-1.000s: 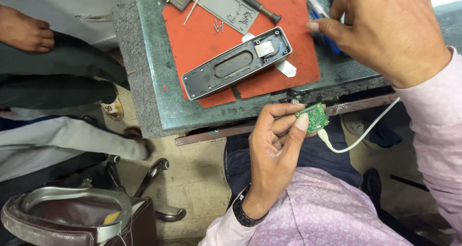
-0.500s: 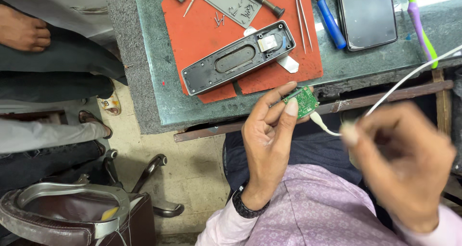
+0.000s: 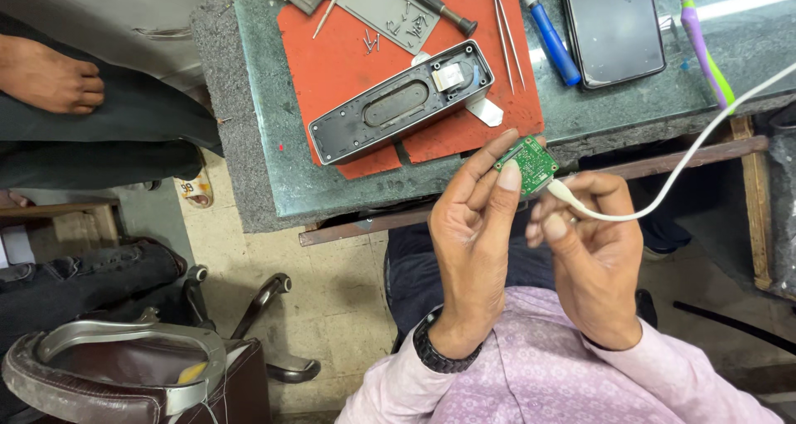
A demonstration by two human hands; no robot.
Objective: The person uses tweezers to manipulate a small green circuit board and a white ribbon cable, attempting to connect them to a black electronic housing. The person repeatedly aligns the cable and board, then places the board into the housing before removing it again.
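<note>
Green circuit board [image 3: 528, 164] pinched in left hand [image 3: 471, 243]; right hand [image 3: 590, 258] grips white cable [image 3: 663, 184] plugged into it.

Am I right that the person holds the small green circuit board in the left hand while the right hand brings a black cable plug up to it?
Not quite: the cable is white, not black, as the head view shows. The left hand does pinch the small green circuit board, and the right hand holds the plug at its edge.

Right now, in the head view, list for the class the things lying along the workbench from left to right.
Open grey casing → tweezers → blue-handled tool → black phone → green and purple tool.
</note>
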